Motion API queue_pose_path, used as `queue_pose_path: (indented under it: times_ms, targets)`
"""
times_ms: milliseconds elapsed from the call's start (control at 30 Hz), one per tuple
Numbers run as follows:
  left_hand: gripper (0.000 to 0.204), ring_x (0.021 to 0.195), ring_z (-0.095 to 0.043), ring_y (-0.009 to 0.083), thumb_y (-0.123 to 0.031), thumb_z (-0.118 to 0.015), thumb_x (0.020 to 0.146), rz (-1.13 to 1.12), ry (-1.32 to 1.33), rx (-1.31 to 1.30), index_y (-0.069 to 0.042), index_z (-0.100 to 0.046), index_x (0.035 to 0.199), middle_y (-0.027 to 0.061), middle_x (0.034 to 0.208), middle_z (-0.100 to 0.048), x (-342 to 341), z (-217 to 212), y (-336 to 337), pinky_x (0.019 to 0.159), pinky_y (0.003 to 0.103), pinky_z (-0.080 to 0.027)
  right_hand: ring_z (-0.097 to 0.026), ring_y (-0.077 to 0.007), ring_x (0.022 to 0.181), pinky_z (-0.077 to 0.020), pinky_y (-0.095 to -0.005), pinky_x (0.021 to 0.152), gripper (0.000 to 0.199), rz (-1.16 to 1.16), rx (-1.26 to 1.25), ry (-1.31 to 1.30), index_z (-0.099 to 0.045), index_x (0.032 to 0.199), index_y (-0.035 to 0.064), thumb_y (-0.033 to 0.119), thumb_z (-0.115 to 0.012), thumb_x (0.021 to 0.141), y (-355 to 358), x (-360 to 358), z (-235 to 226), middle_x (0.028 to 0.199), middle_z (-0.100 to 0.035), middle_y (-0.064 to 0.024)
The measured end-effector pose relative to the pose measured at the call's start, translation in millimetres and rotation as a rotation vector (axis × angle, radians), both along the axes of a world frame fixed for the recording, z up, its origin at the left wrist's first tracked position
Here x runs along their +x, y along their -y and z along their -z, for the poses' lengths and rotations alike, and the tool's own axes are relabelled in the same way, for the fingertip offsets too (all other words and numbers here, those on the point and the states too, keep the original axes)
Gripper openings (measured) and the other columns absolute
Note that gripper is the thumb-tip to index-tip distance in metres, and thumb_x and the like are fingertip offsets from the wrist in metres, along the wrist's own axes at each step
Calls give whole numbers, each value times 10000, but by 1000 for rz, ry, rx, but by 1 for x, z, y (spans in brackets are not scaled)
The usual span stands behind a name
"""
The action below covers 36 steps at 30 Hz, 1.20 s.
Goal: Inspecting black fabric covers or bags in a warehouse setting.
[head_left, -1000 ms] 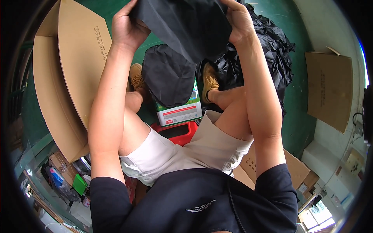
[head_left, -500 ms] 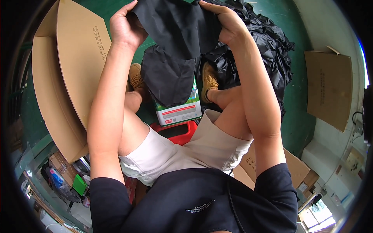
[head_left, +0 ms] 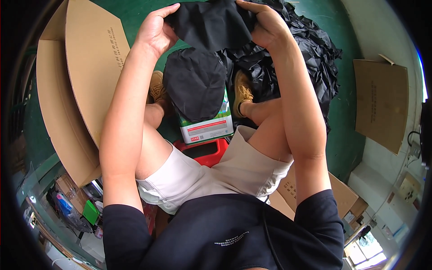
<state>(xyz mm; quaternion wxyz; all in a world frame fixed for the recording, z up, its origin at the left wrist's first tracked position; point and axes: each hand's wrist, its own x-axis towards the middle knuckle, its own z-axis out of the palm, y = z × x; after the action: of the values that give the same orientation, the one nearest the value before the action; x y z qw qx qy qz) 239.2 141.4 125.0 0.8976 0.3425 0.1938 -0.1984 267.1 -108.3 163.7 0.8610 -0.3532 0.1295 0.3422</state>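
Observation:
A piece of black fabric [head_left: 213, 24] is stretched between my two hands at the top of the view. My left hand [head_left: 157, 30] pinches its left edge, thumb on top, with the other fingers partly behind the cloth. My right hand [head_left: 270, 24] grips its right edge in the same way. Below the held piece, more black cloth [head_left: 194, 85] lies flat with a rounded outline on top of a white and green box-shaped container [head_left: 208, 132] between my legs. A large crumpled heap of black fabric [head_left: 310, 54] spreads over the floor to the right.
An open cardboard box [head_left: 92, 58] stands close by my left arm. Another cardboard box [head_left: 380, 103] is by the wall at the right. Something red [head_left: 209, 155] with a handle-like opening sits between my thighs. More cardboard [head_left: 344, 195] lies behind my right elbow. The floor [head_left: 348, 148] is green.
My left hand has moved right, closer to my right hand, and the held fabric has risen, its lower edge now higher. More of the cloth on the container shows.

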Motion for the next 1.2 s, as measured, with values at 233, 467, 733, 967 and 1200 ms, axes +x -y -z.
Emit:
queue_pose_path:
  times_ms: [233, 467, 733, 967, 1200]
  targets:
    - [246, 907, -654, 215, -212, -651, 934, -124, -64, 161, -28, -589, 1085, 94, 1028, -675, 13, 26, -11, 834, 355, -539, -690, -232, 874, -569, -357, 792, 198, 22, -70, 102, -595, 1047, -36, 109, -471, 993, 0, 11, 28, 993, -683, -142]
    - [267, 964, -648, 235, -236, -639, 935, -323, 297, 412, -37, -619, 1112, 105, 1056, -673, 11, 1, 0, 890, 360, -501, -663, -178, 792, -543, -295, 704, 98, 318, -242, 126, -610, 1018, 44, 84, -532, 973, -30, -5, -9, 917, -668, -62]
    - [198, 852, -653, 182, -217, -689, 905, -396, 86, 520, -60, -649, 1018, 53, 987, -686, 20, 83, -19, 759, 329, -531, -601, -124, 880, -459, -327, 794, 138, 204, -431, 344, -623, 1000, 77, 142, -651, 882, -34, -7, 97, 962, -675, -9]
    - [429, 1025, -584, 254, -268, -687, 868, -374, -292, 756, 74, -614, 1115, 185, 1156, -627, -90, 190, 27, 796, 380, -477, -485, -140, 772, -354, -328, 660, 139, 254, -600, -95, -614, 871, 92, 197, -689, 821, -18, -103, 218, 880, -582, -23]
    - [423, 1016, -621, 299, -293, -674, 900, -508, -438, 967, 93, -644, 1070, 213, 1125, -657, -186, 224, 41, 891, 377, -462, -547, -253, 1110, -431, -426, 877, 459, 228, -632, -308, -596, 1267, 68, 222, -681, 842, -39, -197, 250, 1204, -616, -123]
